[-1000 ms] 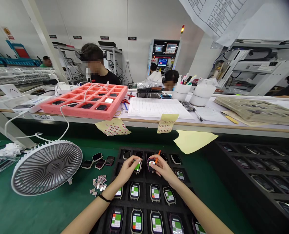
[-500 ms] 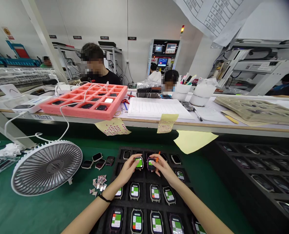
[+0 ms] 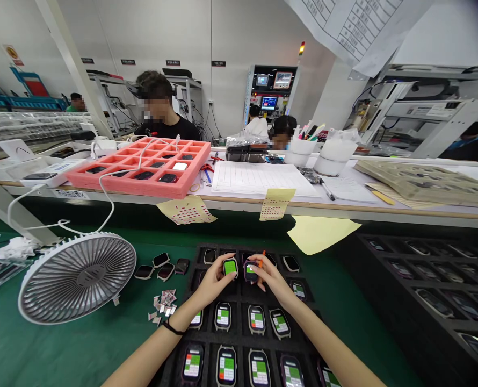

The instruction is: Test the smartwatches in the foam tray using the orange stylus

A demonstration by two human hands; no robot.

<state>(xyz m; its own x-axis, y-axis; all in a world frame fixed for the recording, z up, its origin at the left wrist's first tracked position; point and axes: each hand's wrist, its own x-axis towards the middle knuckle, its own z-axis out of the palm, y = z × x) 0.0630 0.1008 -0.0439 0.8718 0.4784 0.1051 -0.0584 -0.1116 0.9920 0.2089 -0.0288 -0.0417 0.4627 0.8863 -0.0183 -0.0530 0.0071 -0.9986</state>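
Left hand (image 3: 214,281) pinching a green-screened rectangular smartwatch (image 3: 230,267), now shifted farther up the tray; right hand (image 3: 272,278) gripping a purple-framed smartwatch (image 3: 250,272) and slim orange stick (image 3: 261,256), both above a black foam tray (image 3: 239,318).

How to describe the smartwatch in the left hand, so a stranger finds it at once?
On the green mat lies a black foam tray of smartwatches. The left hand pinches one smartwatch, its screen solid green, unlike the multicoloured screens below.

Green-matted table (image 3: 73,352), lower frame: black foam tray (image 3: 236,337) of watches at bottom center; tilted desk fan (image 3: 77,278), loose watches (image 3: 160,266), label scraps (image 3: 162,306) left. Farther white table (image 3: 384,216), upper middle: pink foam tray (image 3: 138,185).
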